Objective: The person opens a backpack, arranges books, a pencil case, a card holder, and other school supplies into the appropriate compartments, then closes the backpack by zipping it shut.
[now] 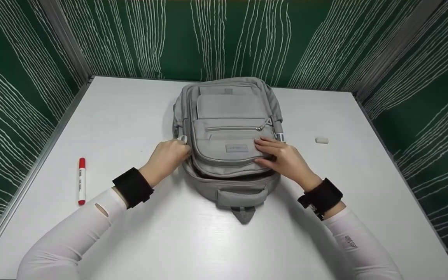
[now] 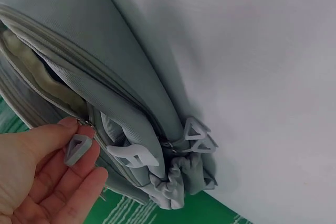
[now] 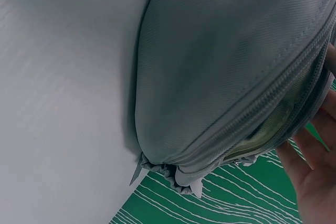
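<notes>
A grey backpack [image 1: 228, 107] lies on the table with its top handle [image 1: 243, 198] toward me. Its main zipper is partly undone, and a pale lining [image 2: 44, 74] shows in the gap. At the bag's left side my left hand [image 1: 168, 155] pinches a zipper pull [image 2: 79, 149] between thumb and fingers. My right hand [image 1: 286, 157] holds the right edge of the front panel, its fingers spread over the fabric and its thumb by the opening. Other loop-shaped pulls [image 2: 197, 135] hang near the gathered side pocket [image 2: 176, 182].
A red-capped marker [image 1: 81, 181] lies on the white table [image 1: 224, 249], left of the bag. To the right is a small whitish block [image 1: 321, 140], perhaps an eraser. Green panels [image 1: 239, 39] with white wavy lines stand around the table's back and sides.
</notes>
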Available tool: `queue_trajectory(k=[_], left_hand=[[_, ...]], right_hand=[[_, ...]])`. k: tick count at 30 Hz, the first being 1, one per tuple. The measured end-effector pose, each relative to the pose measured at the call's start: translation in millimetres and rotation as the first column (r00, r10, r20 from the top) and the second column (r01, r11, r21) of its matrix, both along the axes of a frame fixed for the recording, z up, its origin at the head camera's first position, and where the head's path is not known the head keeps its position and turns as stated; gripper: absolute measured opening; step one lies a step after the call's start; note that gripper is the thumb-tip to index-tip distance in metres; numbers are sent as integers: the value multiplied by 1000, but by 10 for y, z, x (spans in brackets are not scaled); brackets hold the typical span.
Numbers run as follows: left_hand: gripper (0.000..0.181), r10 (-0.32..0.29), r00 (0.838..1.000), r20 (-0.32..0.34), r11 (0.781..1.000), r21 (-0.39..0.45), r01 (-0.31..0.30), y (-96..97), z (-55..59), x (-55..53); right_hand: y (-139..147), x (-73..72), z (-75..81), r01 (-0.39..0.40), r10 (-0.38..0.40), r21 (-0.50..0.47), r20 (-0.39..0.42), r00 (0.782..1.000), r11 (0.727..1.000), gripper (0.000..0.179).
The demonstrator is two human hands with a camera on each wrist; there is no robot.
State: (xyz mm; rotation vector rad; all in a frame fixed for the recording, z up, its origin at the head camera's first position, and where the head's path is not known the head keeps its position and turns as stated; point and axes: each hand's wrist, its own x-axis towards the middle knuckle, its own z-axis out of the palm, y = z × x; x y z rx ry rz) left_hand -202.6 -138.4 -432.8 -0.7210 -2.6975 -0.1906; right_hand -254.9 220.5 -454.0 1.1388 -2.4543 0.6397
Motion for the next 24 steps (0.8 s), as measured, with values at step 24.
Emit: queue_trajectory(k=[24], left_hand=[[6, -141, 979, 150, 989, 75, 131, 303, 71, 391]], right_hand=[[-2, 9, -17, -4, 4, -16, -22, 1000, 1000, 46]])
